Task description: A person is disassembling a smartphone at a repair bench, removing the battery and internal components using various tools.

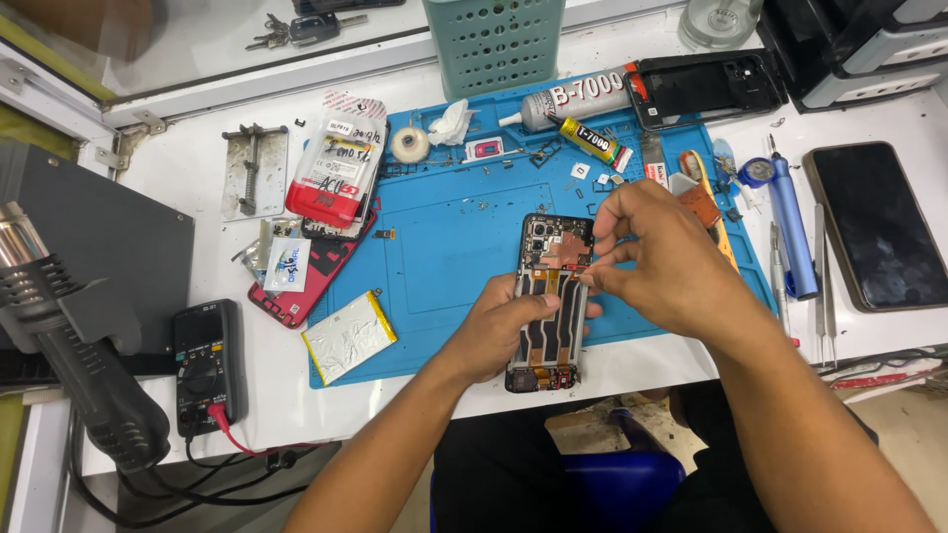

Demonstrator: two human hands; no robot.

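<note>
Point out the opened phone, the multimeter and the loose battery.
opened phone [553, 296]: head view, its bare middle.
multimeter [205, 365]: head view, its dial.
loose battery [348, 336]: head view, its silver face.

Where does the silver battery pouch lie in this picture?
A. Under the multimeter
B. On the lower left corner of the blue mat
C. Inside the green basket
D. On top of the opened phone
B: the silver battery pouch lies flat on the lower left corner of the blue mat, left of the left hand holding the opened phone.
</note>
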